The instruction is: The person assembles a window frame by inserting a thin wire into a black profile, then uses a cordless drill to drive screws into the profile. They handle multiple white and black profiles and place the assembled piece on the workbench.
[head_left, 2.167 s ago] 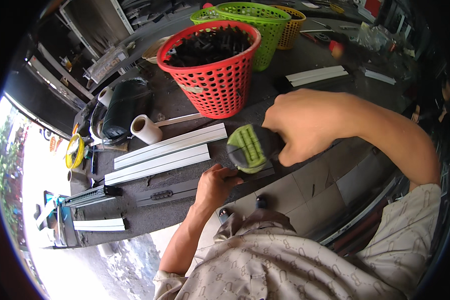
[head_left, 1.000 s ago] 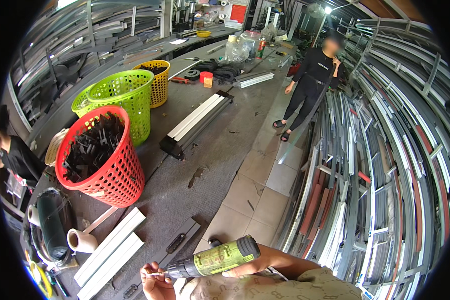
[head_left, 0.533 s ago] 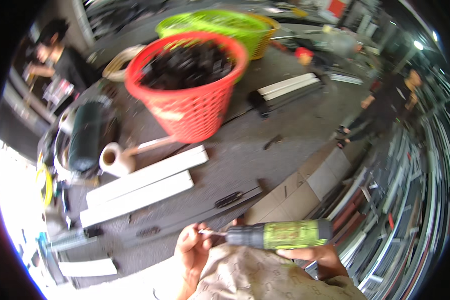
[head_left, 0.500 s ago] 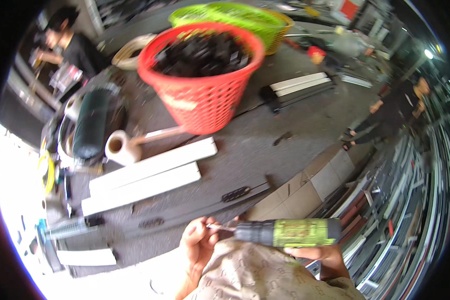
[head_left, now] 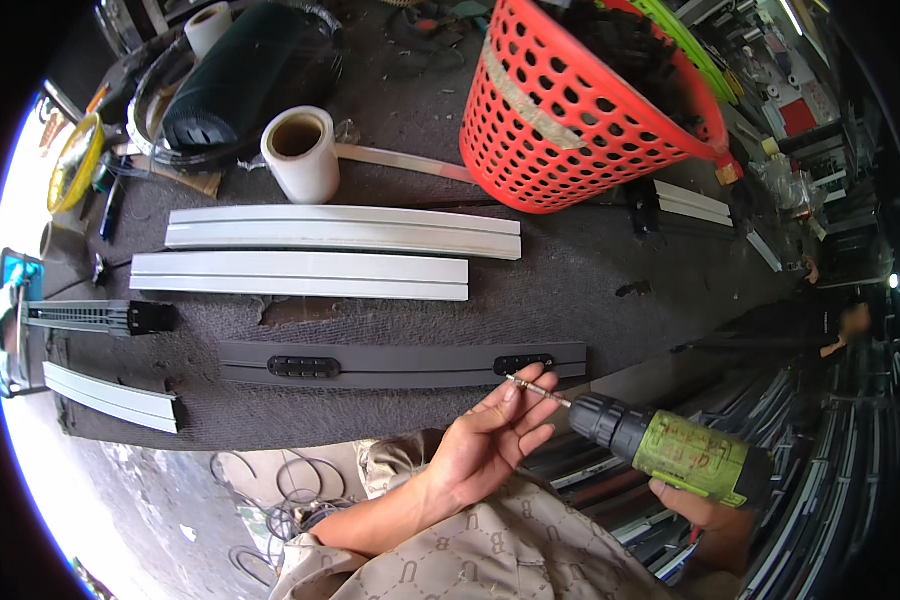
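The left hand was raised palm-up in front of the chest, fingers loosely spread, fingertips pinched lightly at the tip of the bit. The right hand was wrapped around the grip of the green drill, held level near the desk edge, chuck pointed left toward the left hand. The drill was just below the dark rail lying on the desk, not touching it. Two white profiles were laid parallel above the rail. A tape roll was stood beyond them, beside the red basket. Compared with half a second earlier, the view was tipped down and closer to the desk; the drill was kept in the same grip, and the left hand was kept at the bit.
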Demonstrator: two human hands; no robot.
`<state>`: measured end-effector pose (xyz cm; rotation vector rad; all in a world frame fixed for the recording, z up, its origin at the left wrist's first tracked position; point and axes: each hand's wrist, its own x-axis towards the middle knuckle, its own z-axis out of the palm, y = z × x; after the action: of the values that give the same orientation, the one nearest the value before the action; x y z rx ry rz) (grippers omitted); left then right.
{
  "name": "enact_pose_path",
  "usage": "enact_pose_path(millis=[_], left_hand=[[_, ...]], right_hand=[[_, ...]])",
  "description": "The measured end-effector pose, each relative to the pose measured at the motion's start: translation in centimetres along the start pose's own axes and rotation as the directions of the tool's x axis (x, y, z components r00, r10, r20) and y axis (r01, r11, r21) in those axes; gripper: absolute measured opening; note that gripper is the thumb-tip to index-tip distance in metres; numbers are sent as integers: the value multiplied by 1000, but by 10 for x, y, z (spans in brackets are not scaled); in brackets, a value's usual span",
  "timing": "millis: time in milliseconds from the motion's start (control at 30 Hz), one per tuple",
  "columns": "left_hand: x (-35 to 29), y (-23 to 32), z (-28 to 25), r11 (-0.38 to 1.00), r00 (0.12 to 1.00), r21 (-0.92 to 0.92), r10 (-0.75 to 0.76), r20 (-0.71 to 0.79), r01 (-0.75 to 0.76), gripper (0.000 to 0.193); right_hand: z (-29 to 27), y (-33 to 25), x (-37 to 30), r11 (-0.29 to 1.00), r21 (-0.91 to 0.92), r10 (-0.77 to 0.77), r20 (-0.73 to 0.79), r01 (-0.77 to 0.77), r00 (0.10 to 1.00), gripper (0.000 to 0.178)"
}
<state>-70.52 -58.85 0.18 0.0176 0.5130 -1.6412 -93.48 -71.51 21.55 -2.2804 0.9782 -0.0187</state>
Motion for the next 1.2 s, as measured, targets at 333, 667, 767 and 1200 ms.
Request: enact_pose_path(millis=[333, 667, 767, 1200], left_hand=[[6, 1, -8, 982, 994, -190, 33, 101, -13, 74], [9, 1, -17, 946, 996, 324, -11, 84, -17, 85], [10, -5, -23, 626, 996, 775, 42, 84, -92, 95], [13, 3, -42, -53, 959, 964, 108, 263, -259, 102]], right_hand=[[-31, -16, 48, 664, -531, -394, 351, 527, 850, 28], [-41, -44, 95, 940, -247, -96, 470, 235, 878, 40], [-39, -58, 118, 994, -71, -42, 484, 87, 874, 51], [-34, -107, 171, 862, -445, 94, 611, 243, 786, 30]])
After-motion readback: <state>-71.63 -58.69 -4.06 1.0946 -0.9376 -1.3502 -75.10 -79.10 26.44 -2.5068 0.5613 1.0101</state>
